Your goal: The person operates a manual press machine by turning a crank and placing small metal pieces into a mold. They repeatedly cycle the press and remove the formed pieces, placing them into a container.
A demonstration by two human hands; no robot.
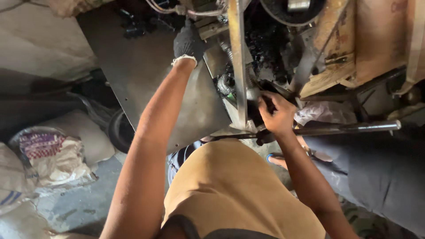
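Note:
My left hand (188,43) wears a dark glove with a white cuff. It reaches up over a grey metal plate (146,75) to the greasy parts of a machine; its fingers are hidden among them. My bare right hand (275,114) curls around a dark greasy part (265,86) beside an upright metal bar (238,62). A long steel rod (345,128) runs rightward just below this hand. What the left hand touches I cannot tell.
A rusty tan machine body (354,44) fills the upper right. Woven sacks (48,155) lie on the concrete floor at left. A dark round object (119,130) sits under the plate's edge. A foot in a sandal (276,158) shows beneath the rod.

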